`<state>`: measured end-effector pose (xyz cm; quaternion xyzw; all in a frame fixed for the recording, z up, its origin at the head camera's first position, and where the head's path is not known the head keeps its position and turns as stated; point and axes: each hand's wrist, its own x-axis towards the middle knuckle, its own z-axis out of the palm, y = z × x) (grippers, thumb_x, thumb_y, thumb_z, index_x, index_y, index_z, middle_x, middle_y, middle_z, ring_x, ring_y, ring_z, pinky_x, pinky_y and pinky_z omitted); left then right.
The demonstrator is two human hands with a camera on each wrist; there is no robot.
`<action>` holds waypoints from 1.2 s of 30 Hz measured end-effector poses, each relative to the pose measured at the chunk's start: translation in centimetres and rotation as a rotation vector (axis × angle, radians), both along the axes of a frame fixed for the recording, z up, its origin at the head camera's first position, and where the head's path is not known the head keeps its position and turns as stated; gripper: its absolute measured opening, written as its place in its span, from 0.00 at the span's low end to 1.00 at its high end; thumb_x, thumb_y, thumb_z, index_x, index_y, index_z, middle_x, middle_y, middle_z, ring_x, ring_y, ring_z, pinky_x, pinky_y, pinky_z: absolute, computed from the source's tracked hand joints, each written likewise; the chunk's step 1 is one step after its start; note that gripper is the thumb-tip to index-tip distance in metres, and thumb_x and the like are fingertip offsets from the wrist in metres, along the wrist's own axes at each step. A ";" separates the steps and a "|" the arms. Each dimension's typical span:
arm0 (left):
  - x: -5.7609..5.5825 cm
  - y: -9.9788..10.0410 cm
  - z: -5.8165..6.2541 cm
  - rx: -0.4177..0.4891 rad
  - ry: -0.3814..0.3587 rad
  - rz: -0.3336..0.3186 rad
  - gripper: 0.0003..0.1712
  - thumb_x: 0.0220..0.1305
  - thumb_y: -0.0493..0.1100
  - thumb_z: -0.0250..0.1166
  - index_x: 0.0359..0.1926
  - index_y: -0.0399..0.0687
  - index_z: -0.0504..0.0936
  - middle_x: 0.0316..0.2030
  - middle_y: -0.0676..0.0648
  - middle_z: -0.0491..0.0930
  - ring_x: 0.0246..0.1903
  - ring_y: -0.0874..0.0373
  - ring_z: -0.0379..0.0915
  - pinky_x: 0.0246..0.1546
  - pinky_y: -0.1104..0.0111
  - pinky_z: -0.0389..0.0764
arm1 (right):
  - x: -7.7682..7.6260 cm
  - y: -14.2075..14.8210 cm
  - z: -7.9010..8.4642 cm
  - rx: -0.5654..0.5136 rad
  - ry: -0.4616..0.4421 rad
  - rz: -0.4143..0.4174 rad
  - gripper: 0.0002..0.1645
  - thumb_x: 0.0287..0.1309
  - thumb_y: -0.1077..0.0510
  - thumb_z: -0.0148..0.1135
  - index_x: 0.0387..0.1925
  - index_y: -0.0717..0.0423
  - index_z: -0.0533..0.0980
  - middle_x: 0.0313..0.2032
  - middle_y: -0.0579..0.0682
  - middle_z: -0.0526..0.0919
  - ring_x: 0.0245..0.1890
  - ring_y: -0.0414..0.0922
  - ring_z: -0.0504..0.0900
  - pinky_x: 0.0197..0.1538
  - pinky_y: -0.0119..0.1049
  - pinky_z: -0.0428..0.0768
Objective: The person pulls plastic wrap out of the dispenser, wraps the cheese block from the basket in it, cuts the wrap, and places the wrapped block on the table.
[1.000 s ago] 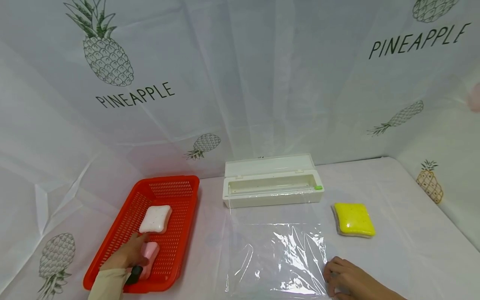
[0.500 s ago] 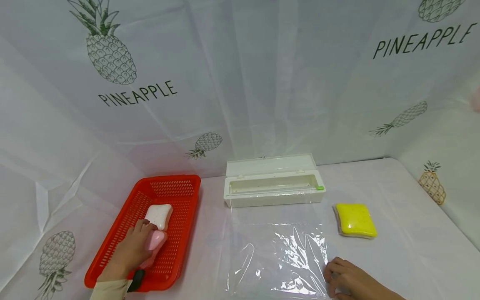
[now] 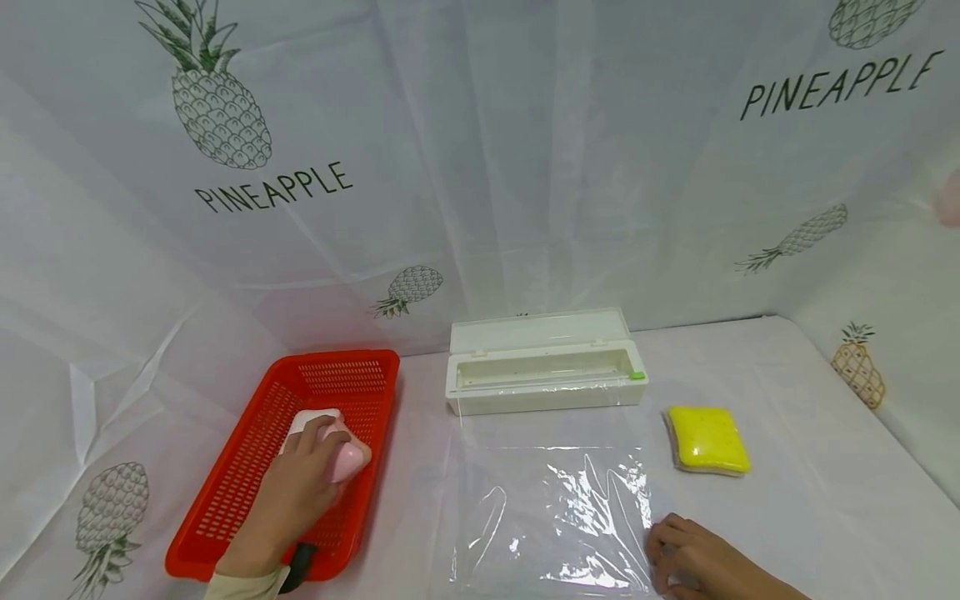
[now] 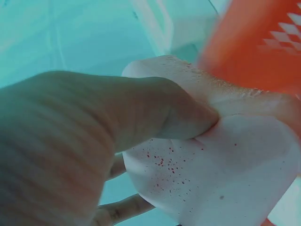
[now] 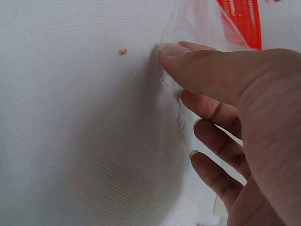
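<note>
In the head view my left hand (image 3: 296,492) grips a pink, bread-slice-shaped block (image 3: 348,461) above the red basket (image 3: 210,500). The left wrist view shows my thumb pressed on the block's pale, red-specked face (image 4: 225,160); a tan, crumbly side shows above. Behind my fingers, a white block (image 3: 300,421) of similar shape is partly hidden. My right hand (image 3: 693,554) stays at the right edge of a clear plastic film sheet (image 3: 525,508). In the right wrist view, thumb and forefinger pinch the film's edge (image 5: 171,82), the other fingers loosely bent.
A white film box (image 3: 547,400) with its lid up and a green slider (image 3: 637,375) stands at the back, film running from its front. A yellow-topped square block (image 3: 708,439) lies on the white-covered table (image 3: 810,500) at right. Pineapple-printed cloth (image 3: 510,167) hangs behind.
My left hand has taken hold of the pink block and carried it up and to the right in the basket, now partly over the white block. The right hand has kept its place.
</note>
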<state>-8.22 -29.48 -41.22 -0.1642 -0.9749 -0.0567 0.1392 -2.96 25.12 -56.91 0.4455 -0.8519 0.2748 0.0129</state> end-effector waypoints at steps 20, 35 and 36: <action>0.0 5.7 1.6 -0.009 0.204 -0.175 0.32 0.45 0.30 0.83 0.52 0.48 0.82 0.61 0.33 0.77 0.54 0.33 0.76 0.41 0.38 0.83 | 0.2 0.0 0.4 0.035 -0.125 -0.064 0.15 0.50 0.58 0.82 0.31 0.30 0.88 0.44 0.30 0.79 0.44 0.32 0.71 0.45 0.31 0.82; -0.5 12.6 -2.4 -0.043 0.118 -0.353 0.30 0.49 0.36 0.82 0.54 0.53 0.83 0.65 0.40 0.77 0.57 0.41 0.76 0.49 0.48 0.83 | 0.5 0.0 0.6 0.029 -0.207 -0.118 0.14 0.56 0.56 0.80 0.32 0.28 0.87 0.45 0.30 0.77 0.45 0.32 0.71 0.47 0.28 0.82; -0.4 13.1 -2.6 -0.051 0.118 -0.363 0.31 0.49 0.36 0.83 0.55 0.53 0.82 0.65 0.41 0.77 0.57 0.42 0.76 0.48 0.49 0.84 | 0.6 0.0 0.6 0.024 -0.211 -0.118 0.14 0.56 0.56 0.80 0.33 0.28 0.87 0.44 0.30 0.77 0.45 0.32 0.71 0.47 0.28 0.82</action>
